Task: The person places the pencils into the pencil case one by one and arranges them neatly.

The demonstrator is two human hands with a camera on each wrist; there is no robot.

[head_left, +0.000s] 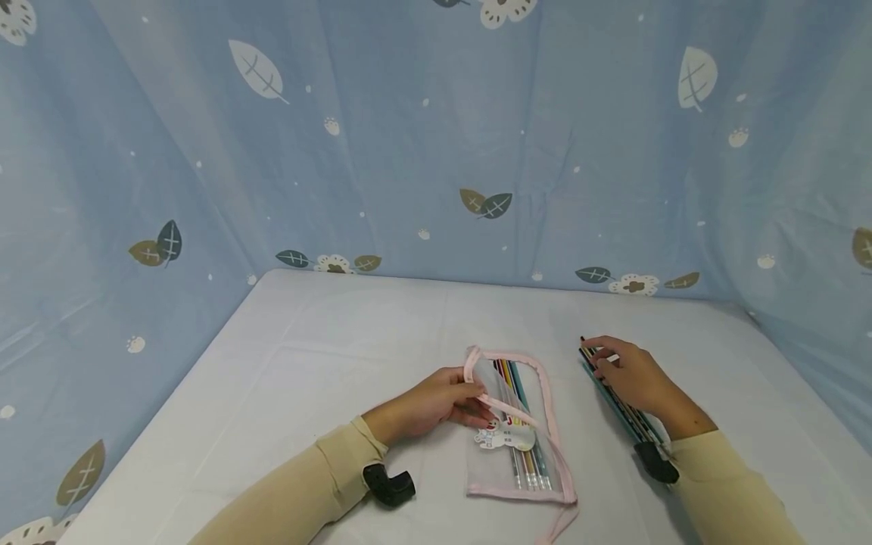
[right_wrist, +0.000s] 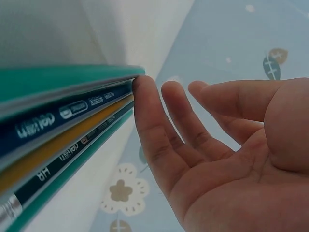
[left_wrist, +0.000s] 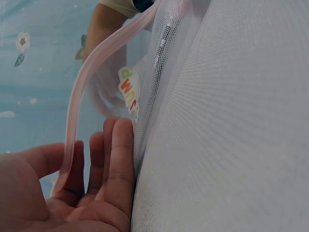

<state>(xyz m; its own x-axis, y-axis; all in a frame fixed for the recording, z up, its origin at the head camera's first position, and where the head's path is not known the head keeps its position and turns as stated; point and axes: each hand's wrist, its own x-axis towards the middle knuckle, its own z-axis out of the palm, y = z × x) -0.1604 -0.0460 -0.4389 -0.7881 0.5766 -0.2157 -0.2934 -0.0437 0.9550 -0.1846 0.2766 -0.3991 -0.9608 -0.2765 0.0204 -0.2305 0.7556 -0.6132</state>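
Note:
A mesh pencil pouch (head_left: 485, 475) with pink trim lies on the table, several pencils (head_left: 524, 384) showing through it. My left hand (head_left: 439, 401) pinches the pouch's upper left edge and lifts it. In the left wrist view the pink trim (left_wrist: 77, 106) passes between thumb and fingers, beside a "JUMP" label (left_wrist: 128, 89). To the right, a bundle of pencils (head_left: 618, 405) lies slantwise. My right hand (head_left: 636, 378) is over its far end, fingers loosely bent. In the right wrist view one fingertip touches the ends of the green, dark and yellow pencils (right_wrist: 72, 125).
A white cloth covers the table (head_left: 327, 341). Blue leaf-patterned curtains (head_left: 409, 136) hang along its back and sides. Black wrist devices (head_left: 390, 486) are worn at both sleeves. A pink strap (head_left: 564, 522) trails from the pouch toward the near edge.

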